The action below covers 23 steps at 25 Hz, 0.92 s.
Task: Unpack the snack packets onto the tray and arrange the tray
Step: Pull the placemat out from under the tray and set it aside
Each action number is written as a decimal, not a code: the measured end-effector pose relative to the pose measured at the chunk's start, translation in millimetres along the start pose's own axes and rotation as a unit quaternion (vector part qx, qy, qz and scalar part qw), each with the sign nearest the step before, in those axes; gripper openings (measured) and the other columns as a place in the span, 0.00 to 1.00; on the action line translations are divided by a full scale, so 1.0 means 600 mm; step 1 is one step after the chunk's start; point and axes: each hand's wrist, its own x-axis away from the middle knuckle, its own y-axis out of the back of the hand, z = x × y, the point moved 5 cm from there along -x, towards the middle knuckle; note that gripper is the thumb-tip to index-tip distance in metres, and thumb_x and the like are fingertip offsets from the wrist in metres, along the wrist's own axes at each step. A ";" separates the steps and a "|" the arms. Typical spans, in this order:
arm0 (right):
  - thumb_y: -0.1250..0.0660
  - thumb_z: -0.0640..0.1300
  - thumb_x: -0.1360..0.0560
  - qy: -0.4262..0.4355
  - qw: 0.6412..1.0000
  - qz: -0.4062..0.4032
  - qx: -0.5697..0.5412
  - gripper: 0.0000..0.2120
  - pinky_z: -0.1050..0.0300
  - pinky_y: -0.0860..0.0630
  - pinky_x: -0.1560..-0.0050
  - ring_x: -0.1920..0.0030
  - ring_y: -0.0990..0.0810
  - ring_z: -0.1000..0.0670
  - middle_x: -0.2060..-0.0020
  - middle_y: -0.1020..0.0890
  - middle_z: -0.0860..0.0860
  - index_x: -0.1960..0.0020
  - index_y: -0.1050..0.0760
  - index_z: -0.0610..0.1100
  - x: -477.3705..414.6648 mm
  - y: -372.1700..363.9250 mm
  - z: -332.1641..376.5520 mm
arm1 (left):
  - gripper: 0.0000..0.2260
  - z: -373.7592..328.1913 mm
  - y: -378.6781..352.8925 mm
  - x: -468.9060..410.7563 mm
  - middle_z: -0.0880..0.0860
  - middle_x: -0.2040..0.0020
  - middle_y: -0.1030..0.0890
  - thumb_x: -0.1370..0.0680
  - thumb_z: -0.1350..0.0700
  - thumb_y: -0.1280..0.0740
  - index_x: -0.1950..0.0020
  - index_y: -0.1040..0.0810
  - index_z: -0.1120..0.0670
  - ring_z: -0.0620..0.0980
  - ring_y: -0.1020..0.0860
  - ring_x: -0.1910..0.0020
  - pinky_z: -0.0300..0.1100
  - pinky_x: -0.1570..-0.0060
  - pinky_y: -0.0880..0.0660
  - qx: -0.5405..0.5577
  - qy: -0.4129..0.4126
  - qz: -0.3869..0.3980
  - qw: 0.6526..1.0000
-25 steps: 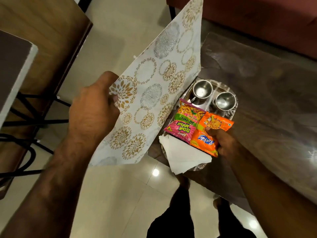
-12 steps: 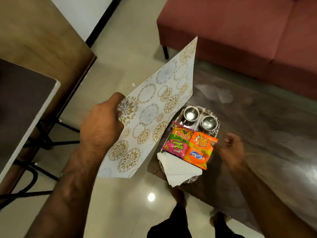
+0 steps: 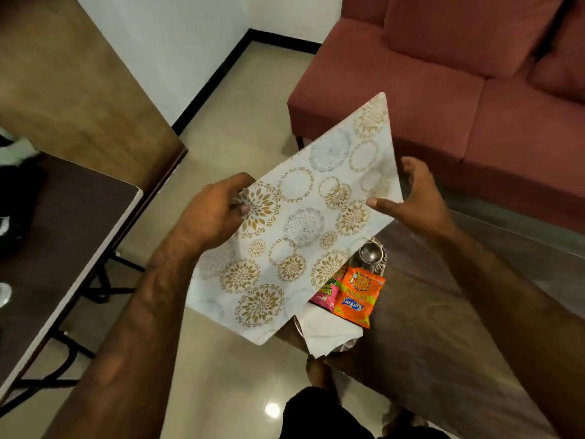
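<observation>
Holding the patterned bag [image 3: 294, 223] flat and tilted above the worktop [image 3: 443, 312], the left hand [image 3: 212, 217] keeps a pinching grip on its left edge, thumb on the printed face and fingers behind; the right hand [image 3: 414, 198] is at the bag's right corner with fingers spread, thumb touching the edge, not clearly clamped on it, likely to steady the sheet-like bag so it can be folded or set aside; below, partly hidden by the bag, the steel tray [image 3: 346, 345] sits at the worktop's near corner; the orange snack packet [image 3: 357, 296] lies on it, just beside the pink packet [image 3: 326, 294], which the bag mostly covers; a white napkin [image 3: 329, 331] overhangs the tray's near rim; one steel cup [image 3: 370, 253] shows at the far end; unpacking looks done, arranging judged nearly complete
</observation>
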 end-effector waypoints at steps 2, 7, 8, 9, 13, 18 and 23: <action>0.15 0.50 0.33 -0.001 1.000 0.010 -0.014 0.50 0.50 0.23 0.31 0.28 0.25 0.50 0.24 0.29 0.48 0.19 0.39 0.46 0.001 0.032 0.008 | 0.12 -0.007 -0.017 -0.008 0.50 0.45 0.16 0.21 0.63 0.33 0.41 0.23 0.49 0.53 0.18 0.44 0.58 0.42 0.21 0.038 -0.023 0.043 0.998; 0.22 0.38 0.24 -0.068 0.995 0.021 -0.064 0.17 0.50 0.13 0.49 0.48 0.11 0.50 0.46 0.13 0.53 0.37 0.20 0.45 0.037 0.090 -0.040 | 0.12 -0.009 -0.046 -0.024 0.51 0.46 0.14 0.20 0.67 0.35 0.41 0.20 0.53 0.48 0.15 0.47 0.51 0.45 0.18 0.161 -0.035 0.132 0.978; 0.25 0.36 0.22 -0.074 0.994 0.019 -0.078 0.10 0.53 0.12 0.54 0.51 0.10 0.48 0.50 0.10 0.51 0.45 0.17 0.48 0.051 0.101 -0.048 | 0.11 -0.010 -0.053 -0.028 0.52 0.45 0.14 0.19 0.67 0.35 0.41 0.20 0.55 0.49 0.15 0.47 0.52 0.43 0.18 0.174 -0.033 0.148 0.973; 0.28 0.36 0.20 -0.074 0.993 0.015 -0.086 0.11 0.57 0.13 0.59 0.53 0.09 0.49 0.53 0.10 0.51 0.50 0.16 0.52 0.064 0.111 -0.057 | 0.10 -0.013 -0.062 -0.032 0.53 0.45 0.14 0.19 0.65 0.35 0.40 0.20 0.56 0.50 0.15 0.46 0.53 0.42 0.18 0.185 -0.028 0.163 0.969; 0.33 0.35 0.17 -0.081 0.989 -0.027 -0.118 0.16 0.64 0.17 0.64 0.62 0.13 0.59 0.60 0.11 0.57 0.54 0.16 0.54 0.118 0.167 -0.091 | 0.10 -0.012 -0.092 -0.042 0.49 0.47 0.13 0.21 0.48 0.29 0.45 0.15 0.52 0.50 0.14 0.47 0.56 0.40 0.21 0.139 -0.011 0.211 0.967; 0.33 0.37 0.16 -0.161 0.964 -0.108 -0.181 0.10 0.48 0.15 0.51 0.53 0.11 0.46 0.51 0.10 0.47 0.46 0.16 0.49 0.199 0.264 -0.176 | 0.08 0.039 -0.108 -0.041 0.52 0.56 0.12 0.26 0.47 0.24 0.52 0.14 0.49 0.52 0.14 0.59 0.49 0.60 0.16 0.166 0.067 0.150 0.972; 0.34 0.40 0.16 -0.259 0.917 -0.186 -0.238 0.11 0.36 0.16 0.46 0.48 0.13 0.37 0.45 0.12 0.39 0.35 0.19 0.42 0.290 0.327 -0.291 | 0.10 0.010 -0.213 -0.009 0.58 0.50 0.13 0.26 0.52 0.25 0.46 0.17 0.49 0.57 0.13 0.57 0.50 0.56 0.17 0.340 0.168 0.140 0.915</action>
